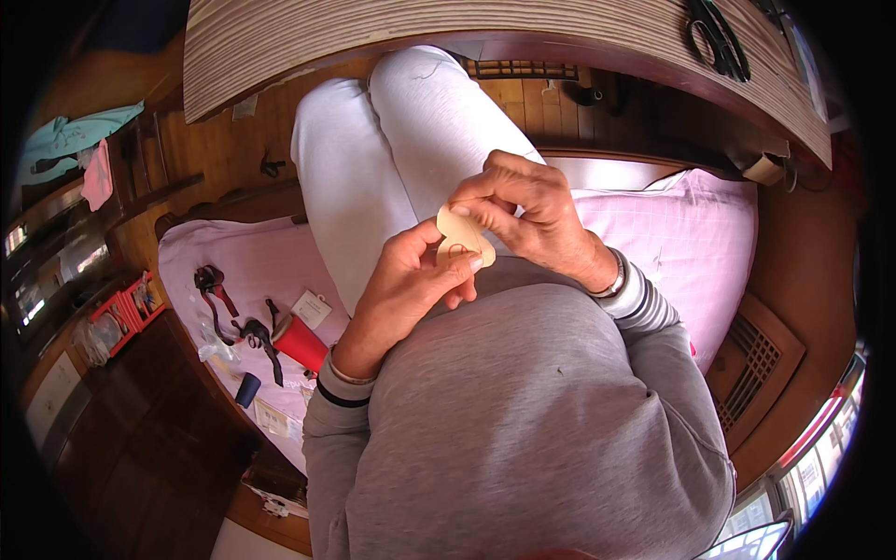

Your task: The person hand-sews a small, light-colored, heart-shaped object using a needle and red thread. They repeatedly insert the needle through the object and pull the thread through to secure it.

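Above my lap, a small beige piece of fabric or similar sheet material (458, 234) with a rounded, lobed outline and a red mark is held between both hands. My left hand (420, 273) pinches its lower part between thumb and fingers. The upper left edge is gripped by the thumb and bent fingers of my right hand (528, 213). Part of the piece is hidden by my fingertips. Beneath the hands are my white trousers (350, 154) and grey top.
On the pink seat cover (238, 259) at the left lie a red cone of thread (299, 343), a dark blue spool (248, 389), black straps (259, 336) and a white card (311, 309). Black-handled scissors (717, 42) rest on the striped tabletop (455, 17) ahead.
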The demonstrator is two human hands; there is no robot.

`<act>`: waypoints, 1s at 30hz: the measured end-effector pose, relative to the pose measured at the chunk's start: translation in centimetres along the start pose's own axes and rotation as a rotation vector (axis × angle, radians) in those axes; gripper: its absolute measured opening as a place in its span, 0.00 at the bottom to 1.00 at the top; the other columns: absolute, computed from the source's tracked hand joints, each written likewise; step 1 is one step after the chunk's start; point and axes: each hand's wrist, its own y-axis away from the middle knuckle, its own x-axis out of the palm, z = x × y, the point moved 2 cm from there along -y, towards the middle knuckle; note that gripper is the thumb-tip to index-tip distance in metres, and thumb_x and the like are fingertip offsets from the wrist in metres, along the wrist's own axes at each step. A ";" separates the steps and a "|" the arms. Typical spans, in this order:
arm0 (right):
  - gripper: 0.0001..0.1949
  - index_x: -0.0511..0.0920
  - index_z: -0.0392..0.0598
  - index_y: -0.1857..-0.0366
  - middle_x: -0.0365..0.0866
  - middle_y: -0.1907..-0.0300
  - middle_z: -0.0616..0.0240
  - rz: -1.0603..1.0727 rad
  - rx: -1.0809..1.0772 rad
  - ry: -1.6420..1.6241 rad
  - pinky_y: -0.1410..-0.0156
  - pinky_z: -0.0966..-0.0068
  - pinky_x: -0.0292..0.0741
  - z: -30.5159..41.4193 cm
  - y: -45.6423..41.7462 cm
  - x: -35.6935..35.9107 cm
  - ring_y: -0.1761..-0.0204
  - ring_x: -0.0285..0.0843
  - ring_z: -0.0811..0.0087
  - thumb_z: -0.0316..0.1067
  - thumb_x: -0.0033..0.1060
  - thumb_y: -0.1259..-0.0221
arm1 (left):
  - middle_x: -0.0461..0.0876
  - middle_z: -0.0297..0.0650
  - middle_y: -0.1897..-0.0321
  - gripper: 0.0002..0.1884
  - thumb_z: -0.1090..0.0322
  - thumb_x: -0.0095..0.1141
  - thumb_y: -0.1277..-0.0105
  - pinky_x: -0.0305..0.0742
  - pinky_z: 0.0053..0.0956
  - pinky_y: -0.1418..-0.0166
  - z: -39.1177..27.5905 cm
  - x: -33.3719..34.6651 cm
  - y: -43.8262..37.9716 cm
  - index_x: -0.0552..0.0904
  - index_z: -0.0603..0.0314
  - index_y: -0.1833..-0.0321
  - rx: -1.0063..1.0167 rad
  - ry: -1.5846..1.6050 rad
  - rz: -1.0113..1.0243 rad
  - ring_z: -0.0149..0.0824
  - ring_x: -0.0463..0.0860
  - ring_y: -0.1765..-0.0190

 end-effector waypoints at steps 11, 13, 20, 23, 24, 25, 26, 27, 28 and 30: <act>0.04 0.87 0.42 0.61 0.79 0.71 0.66 0.085 0.058 -0.040 0.67 0.75 0.75 -0.2 -0.1 0.7 0.71 0.77 0.74 0.27 0.68 0.36 | 0.81 0.32 0.64 0.13 0.59 0.57 0.22 0.71 0.15 0.67 0.2 0.4 0.0 0.81 0.63 0.48 0.025 -0.070 -0.073 0.20 0.77 0.68; 0.04 0.88 0.42 0.61 0.78 0.73 0.69 0.051 0.050 -0.064 0.70 0.77 0.70 -0.4 -0.1 1.1 0.73 0.72 0.78 0.29 0.70 0.36 | 0.81 0.31 0.65 0.13 0.59 0.58 0.22 0.71 0.15 0.67 0.0 0.5 0.1 0.82 0.63 0.49 0.023 -0.107 -0.057 0.19 0.76 0.69; 0.05 0.89 0.43 0.62 0.77 0.74 0.70 0.041 0.081 -0.106 0.69 0.76 0.70 -0.8 -0.3 1.5 0.73 0.72 0.78 0.29 0.72 0.39 | 0.81 0.31 0.67 0.14 0.59 0.59 0.23 0.71 0.16 0.67 -0.3 0.7 0.1 0.82 0.65 0.50 0.048 -0.183 -0.084 0.19 0.75 0.70; 0.05 0.89 0.44 0.62 0.78 0.75 0.71 0.028 0.053 -0.130 0.68 0.76 0.70 -1.1 -0.2 1.9 0.73 0.73 0.77 0.29 0.73 0.39 | 0.82 0.32 0.66 0.13 0.61 0.58 0.22 0.72 0.16 0.67 -0.3 0.6 0.1 0.81 0.66 0.50 0.066 -0.133 -0.072 0.20 0.76 0.68; 0.05 0.89 0.44 0.62 0.78 0.75 0.71 0.035 0.047 -0.127 0.68 0.76 0.71 -1.1 -0.3 1.9 0.72 0.73 0.77 0.30 0.73 0.39 | 0.82 0.32 0.66 0.12 0.62 0.58 0.22 0.72 0.16 0.66 -0.2 0.5 0.2 0.81 0.66 0.50 0.087 -0.134 -0.085 0.20 0.76 0.68; 0.05 0.89 0.44 0.62 0.78 0.75 0.71 0.042 0.041 -0.124 0.67 0.75 0.71 -1.0 -0.4 1.9 0.72 0.73 0.77 0.30 0.73 0.40 | 0.82 0.32 0.65 0.11 0.63 0.58 0.22 0.72 0.16 0.66 -0.1 0.5 0.2 0.81 0.66 0.50 0.108 -0.136 -0.098 0.19 0.76 0.67; 0.05 0.89 0.44 0.62 0.80 0.74 0.70 0.049 0.045 -0.118 0.67 0.75 0.71 -0.7 -0.5 1.7 0.72 0.73 0.76 0.30 0.73 0.39 | 0.82 0.32 0.65 0.11 0.64 0.57 0.22 0.72 0.16 0.65 0.0 0.5 0.2 0.81 0.67 0.50 0.129 -0.138 -0.111 0.19 0.77 0.66; 0.05 0.89 0.44 0.61 0.81 0.73 0.69 0.056 0.048 -0.112 0.67 0.75 0.72 -0.5 -0.6 1.6 0.72 0.73 0.76 0.29 0.73 0.39 | 0.82 0.32 0.64 0.10 0.65 0.58 0.23 0.73 0.17 0.64 -0.1 0.5 0.2 0.81 0.67 0.50 0.119 -0.117 -0.103 0.20 0.77 0.66; 0.06 0.89 0.44 0.61 0.82 0.72 0.69 0.064 0.051 -0.106 0.66 0.75 0.72 -0.3 -0.6 1.4 0.72 0.74 0.76 0.29 0.72 0.39 | 0.82 0.32 0.64 0.10 0.66 0.58 0.23 0.73 0.17 0.63 -0.3 0.5 0.2 0.81 0.67 0.50 0.109 -0.097 -0.095 0.20 0.77 0.65; 0.06 0.89 0.43 0.60 0.84 0.70 0.68 -0.013 0.010 -0.081 0.66 0.76 0.72 -0.4 -0.7 0.8 0.72 0.74 0.76 0.29 0.72 0.38 | 0.82 0.32 0.63 0.10 0.68 0.60 0.25 0.74 0.18 0.61 -0.4 0.3 0.3 0.81 0.68 0.49 0.111 -0.049 -0.138 0.20 0.77 0.64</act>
